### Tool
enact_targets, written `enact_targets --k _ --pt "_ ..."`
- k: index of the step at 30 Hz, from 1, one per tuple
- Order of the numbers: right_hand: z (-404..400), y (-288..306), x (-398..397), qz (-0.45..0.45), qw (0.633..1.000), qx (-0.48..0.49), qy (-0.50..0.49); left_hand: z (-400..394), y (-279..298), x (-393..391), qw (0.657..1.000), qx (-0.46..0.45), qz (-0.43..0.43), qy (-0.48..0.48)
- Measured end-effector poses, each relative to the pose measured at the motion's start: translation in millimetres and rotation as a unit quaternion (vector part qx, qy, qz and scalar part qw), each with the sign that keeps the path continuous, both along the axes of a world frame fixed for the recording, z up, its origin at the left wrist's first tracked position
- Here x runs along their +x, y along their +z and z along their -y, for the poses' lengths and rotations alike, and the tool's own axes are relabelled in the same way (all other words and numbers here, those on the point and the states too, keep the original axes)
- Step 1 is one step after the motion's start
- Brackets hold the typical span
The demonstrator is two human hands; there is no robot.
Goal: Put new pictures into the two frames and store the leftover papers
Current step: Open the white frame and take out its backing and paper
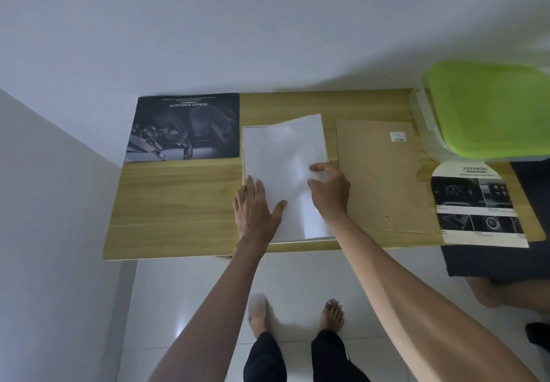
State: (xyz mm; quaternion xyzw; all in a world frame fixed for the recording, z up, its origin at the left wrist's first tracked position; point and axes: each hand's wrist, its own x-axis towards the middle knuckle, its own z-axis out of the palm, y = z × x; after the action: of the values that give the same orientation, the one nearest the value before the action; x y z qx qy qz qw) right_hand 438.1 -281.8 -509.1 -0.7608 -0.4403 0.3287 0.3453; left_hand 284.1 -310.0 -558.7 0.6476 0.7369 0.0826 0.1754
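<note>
A white sheet (282,149) lies skewed on top of a light frame (244,146) in the middle of the wooden table (178,203). My left hand (256,206) rests flat on the sheet's lower left part, fingers straight. My right hand (330,191) pinches the sheet's right edge, which buckles up under the fingers. A brown backing board (384,173) with a small label lies to the right of the frame. A dark car-interior print (184,127) lies at the back left. Another printed sheet (476,206) with car photos overhangs the table's right front corner.
A clear plastic box with a green lid (488,111) stands at the table's back right corner. The table sits against white walls at the back and left. Another person's leg (506,289) is at the right. My bare feet stand on pale floor tiles below.
</note>
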Motion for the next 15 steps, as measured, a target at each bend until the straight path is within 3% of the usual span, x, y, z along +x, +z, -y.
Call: enact_targets --k 5,9,15 --pt "-7 21 11 -0.157 0.987 0.026 0.035 -4 4 -1 0.991 0.056 0.114 0.044" --pt "-13 35 18 -0.285 0.958 0.030 0.007 -17 15 -3 0.971 0.066 0.199 0.114" --pt "-19 48 31 -0.388 0.921 0.035 -0.024 -35 34 -3 0.921 0.050 0.347 0.169"
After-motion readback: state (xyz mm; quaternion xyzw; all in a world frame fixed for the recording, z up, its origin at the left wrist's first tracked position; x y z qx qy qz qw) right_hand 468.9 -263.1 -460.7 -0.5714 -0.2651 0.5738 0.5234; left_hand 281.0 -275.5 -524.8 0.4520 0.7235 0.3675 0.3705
